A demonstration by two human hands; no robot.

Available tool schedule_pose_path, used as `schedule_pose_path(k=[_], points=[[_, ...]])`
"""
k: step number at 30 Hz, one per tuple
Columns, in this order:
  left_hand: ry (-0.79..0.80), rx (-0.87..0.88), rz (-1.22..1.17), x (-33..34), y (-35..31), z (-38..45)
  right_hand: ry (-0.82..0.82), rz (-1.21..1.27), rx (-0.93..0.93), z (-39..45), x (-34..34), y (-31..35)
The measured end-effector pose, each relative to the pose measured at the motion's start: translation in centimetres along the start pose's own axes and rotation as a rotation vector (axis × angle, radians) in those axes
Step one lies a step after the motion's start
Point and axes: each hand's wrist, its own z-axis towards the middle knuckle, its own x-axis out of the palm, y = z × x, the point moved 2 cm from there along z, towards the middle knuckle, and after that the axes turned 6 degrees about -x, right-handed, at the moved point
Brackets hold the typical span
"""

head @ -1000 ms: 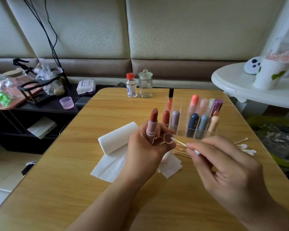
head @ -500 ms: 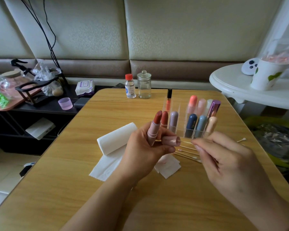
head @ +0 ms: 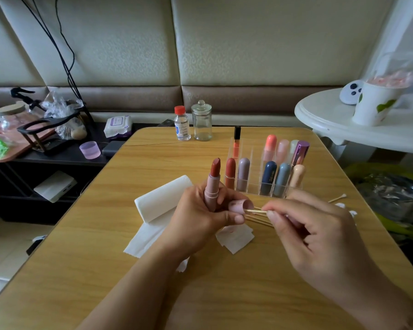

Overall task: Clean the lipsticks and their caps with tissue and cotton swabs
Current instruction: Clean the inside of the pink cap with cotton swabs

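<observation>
tissue [head: 162, 201] left of organiser [head: 255, 186] (on table [head: 153, 163])

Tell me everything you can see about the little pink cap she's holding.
The pink cap is a short, matte, plastic-looking tube lying on its side, its open mouth turned toward the right hand. Faint darker smudges mark its outer wall. The left hand pinches it between thumb and fingers while also holding the open lipstick upright. A cotton swab, pinched by the right hand, reaches into the mouth; its tip is hidden.

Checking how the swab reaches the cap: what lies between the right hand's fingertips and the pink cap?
In the head view, only the cotton swab's bare wooden stick spans from the right hand to the pink cap.
</observation>
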Motion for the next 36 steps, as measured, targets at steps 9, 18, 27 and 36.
schedule_pose_path(k=[9,18,27,36], points=[[0.048,0.003,-0.056,-0.5,0.9,0.1,-0.023,-0.274,-0.069,-0.3,-0.2,0.0],[0.175,-0.016,-0.136,-0.5,1.9,0.2,0.094,-0.123,-0.02,0.0,-0.3,0.2],[0.253,-0.04,-0.126,-0.5,1.7,0.2,-0.035,-0.191,-0.049,-0.2,-0.2,-0.1],[0.174,-0.014,-0.075,-0.9,1.7,0.2,0.129,-0.046,-0.016,-0.1,-0.2,0.1]])
